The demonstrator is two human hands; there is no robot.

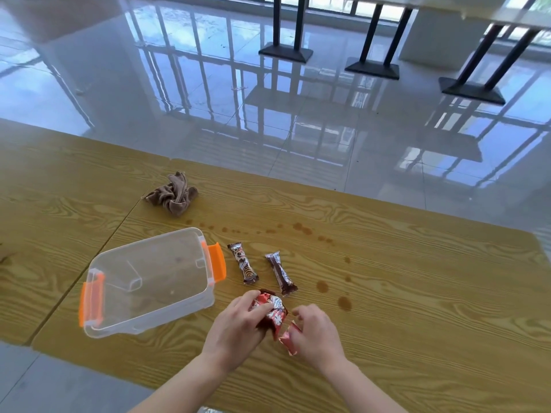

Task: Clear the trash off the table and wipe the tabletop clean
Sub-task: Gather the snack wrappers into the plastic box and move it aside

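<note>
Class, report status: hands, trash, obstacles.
Left hand grips crumpled red wrapper; right hand pinches smaller red wrapper. Two brown snack packets untouched. Nothing blocks clear bin.

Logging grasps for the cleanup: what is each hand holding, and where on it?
The left hand grips the crumpled red wrapper by its left side; the right hand pinches a smaller red wrapper by its right edge.

One table (417,293) carries one clear plastic container (149,281) with two orange latches (216,262), one brown cloth (174,193) and four snack wrappers: printed brown wrapper (243,263), plain brown wrapper (281,274), crumpled red wrapper (272,308), small red wrapper (287,338). Two hands: left hand (235,329), right hand (316,332).
</note>
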